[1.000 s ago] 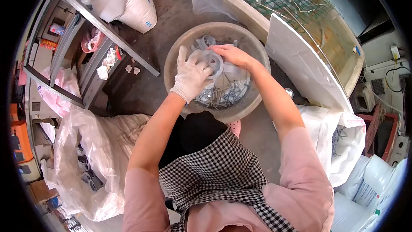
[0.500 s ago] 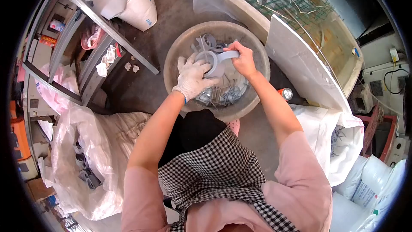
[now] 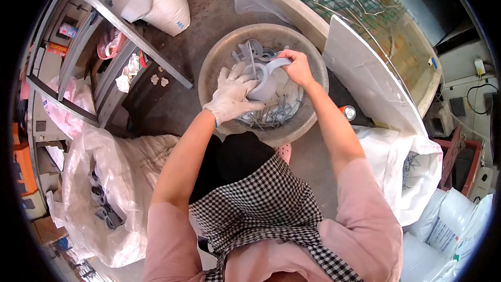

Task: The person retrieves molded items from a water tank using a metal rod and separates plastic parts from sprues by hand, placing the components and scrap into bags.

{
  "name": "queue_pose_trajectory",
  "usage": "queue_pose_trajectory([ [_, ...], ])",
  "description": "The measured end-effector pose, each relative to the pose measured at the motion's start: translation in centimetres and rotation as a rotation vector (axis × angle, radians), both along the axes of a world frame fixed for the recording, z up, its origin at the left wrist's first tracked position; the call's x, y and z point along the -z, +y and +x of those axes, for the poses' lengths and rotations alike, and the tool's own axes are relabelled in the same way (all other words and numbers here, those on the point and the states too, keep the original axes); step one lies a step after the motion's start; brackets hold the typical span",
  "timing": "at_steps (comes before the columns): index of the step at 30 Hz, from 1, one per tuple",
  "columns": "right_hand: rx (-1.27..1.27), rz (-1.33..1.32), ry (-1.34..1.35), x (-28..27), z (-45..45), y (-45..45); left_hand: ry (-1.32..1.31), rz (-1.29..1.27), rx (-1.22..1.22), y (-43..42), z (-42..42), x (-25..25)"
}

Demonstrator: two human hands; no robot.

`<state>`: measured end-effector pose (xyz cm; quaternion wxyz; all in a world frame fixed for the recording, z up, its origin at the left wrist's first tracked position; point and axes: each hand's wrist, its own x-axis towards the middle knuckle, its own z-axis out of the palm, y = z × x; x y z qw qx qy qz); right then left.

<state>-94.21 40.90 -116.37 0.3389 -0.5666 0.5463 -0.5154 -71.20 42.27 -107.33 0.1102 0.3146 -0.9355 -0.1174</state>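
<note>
A wide round tub (image 3: 211, 47) stands on the floor in front of me. Over it, my right hand (image 3: 297, 68) is closed around the curved handle of a pale grey plastic cup-shaped part (image 3: 263, 91). My left hand (image 3: 232, 94), in a white knit glove, lies at the left side of this part, its fingers stretched and apart; whether they touch it is hard to tell. A thin plastic stick (image 3: 252, 60) rises by the gloved fingertips. More grey ring-like plastic pieces (image 3: 253, 48) lie at the tub's far side, with thin grey sticks (image 3: 269, 116) at the near side.
An open plastic bag (image 3: 86, 177) with grey parts sits at the left, and a white sack (image 3: 417, 164) with thin sticks at the right. A white board (image 3: 365, 73) leans against a large trough (image 3: 422, 57). A spray can (image 3: 347, 113) stands near the tub. Metal framing (image 3: 130, 28) is at left.
My left hand has shifted slightly left and its fingers lie flatter. The cup-shaped part has turned a little in my right hand, which keeps hold of the handle.
</note>
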Motion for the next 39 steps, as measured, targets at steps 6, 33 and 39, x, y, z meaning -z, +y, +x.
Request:
queue_pose_trajectory([
  [6, -0.089, 0.061, -0.168, 0.1, -0.9, -0.9, -0.200, 0.094, 0.009, 0.3, -1.6, -1.9],
  [33, -0.233, 0.316, 0.295, 8.4, 8.7, -4.9, 0.178, 0.063, -0.712, 6.1, 21.6, -15.1],
  [39, -0.374, 0.586, 0.229, 20.7, 16.4, -6.6, 0.670, 0.654, -0.887, 5.5, 16.3, -8.2],
])
